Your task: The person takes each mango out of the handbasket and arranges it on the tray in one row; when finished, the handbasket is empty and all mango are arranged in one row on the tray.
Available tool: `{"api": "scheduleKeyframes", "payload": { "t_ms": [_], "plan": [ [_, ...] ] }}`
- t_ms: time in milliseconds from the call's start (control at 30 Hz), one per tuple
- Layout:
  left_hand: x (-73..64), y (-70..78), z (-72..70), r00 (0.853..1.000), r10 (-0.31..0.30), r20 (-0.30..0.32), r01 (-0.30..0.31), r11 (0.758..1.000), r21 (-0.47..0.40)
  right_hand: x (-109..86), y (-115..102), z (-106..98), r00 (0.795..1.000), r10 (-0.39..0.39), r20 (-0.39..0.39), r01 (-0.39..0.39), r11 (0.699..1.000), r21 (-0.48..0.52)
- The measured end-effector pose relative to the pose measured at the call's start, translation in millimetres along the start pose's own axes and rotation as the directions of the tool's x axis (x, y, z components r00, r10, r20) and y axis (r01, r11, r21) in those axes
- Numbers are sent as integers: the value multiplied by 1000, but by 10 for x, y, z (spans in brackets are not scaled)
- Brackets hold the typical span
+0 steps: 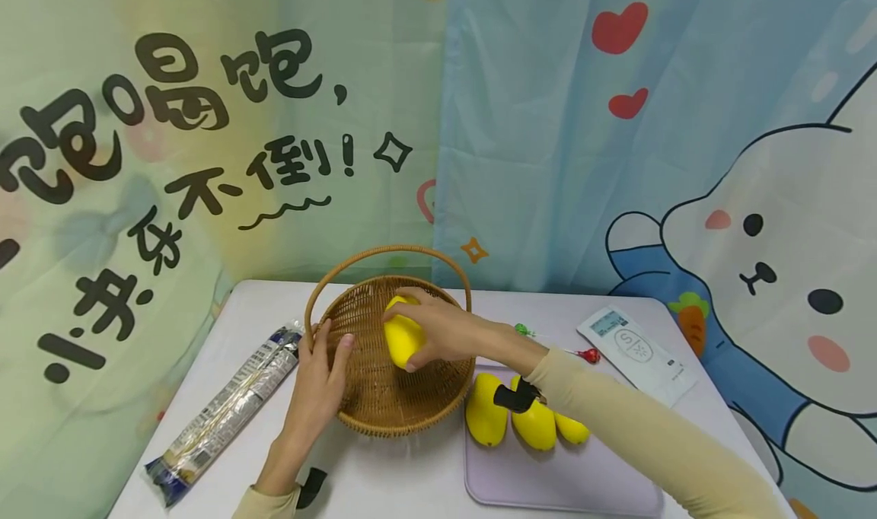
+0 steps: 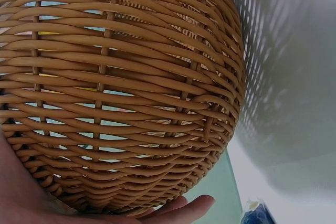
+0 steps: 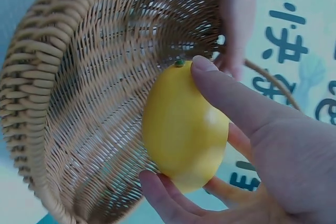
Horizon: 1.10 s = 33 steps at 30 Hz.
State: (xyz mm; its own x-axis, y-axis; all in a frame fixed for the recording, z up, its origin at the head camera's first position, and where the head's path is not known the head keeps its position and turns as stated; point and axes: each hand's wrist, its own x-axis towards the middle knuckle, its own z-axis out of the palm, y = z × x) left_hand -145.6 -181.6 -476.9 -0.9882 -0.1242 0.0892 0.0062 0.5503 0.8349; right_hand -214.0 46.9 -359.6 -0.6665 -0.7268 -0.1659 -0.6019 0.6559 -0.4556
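A brown wicker basket [image 1: 377,405] with a tall hoop handle stands on the table, its mouth facing me. My left hand [image 1: 320,382] holds its left rim, thumb on the inner side and fingers outside; the left wrist view shows those fingers along the woven wall [image 2: 131,82]. Over the basket's mouth, my right hand [image 1: 438,325] grips a yellow mango [image 3: 184,124], its green stem end beside the thumb. Three more yellow mangoes [image 1: 486,412] lie on a pale purple tray [image 1: 569,485], partly covered by the right forearm.
Left of the basket lies a long silver packet [image 1: 226,412] with blue ends. Behind the tray are a white packet [image 1: 637,355], a red-wrapped lollipop [image 1: 588,355] and a small green-wrapped one [image 1: 524,329]. Printed curtains [image 1: 521,161] hang at the table's back edge.
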Motion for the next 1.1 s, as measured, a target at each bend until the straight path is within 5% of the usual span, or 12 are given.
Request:
{"api": "scheduleKeyframes", "payload": {
  "t_ms": [567,1100],
  "plan": [
    [-15,2,-3,1000,11,-8,-11,1000,-8,-921,47,-279,992,-47,-113,54,997,56],
    [-21,21,-14,1000,10,2,-10,1000,-2,-1682,729,-268,966,147,-213,-113,980,163]
  ]
}}
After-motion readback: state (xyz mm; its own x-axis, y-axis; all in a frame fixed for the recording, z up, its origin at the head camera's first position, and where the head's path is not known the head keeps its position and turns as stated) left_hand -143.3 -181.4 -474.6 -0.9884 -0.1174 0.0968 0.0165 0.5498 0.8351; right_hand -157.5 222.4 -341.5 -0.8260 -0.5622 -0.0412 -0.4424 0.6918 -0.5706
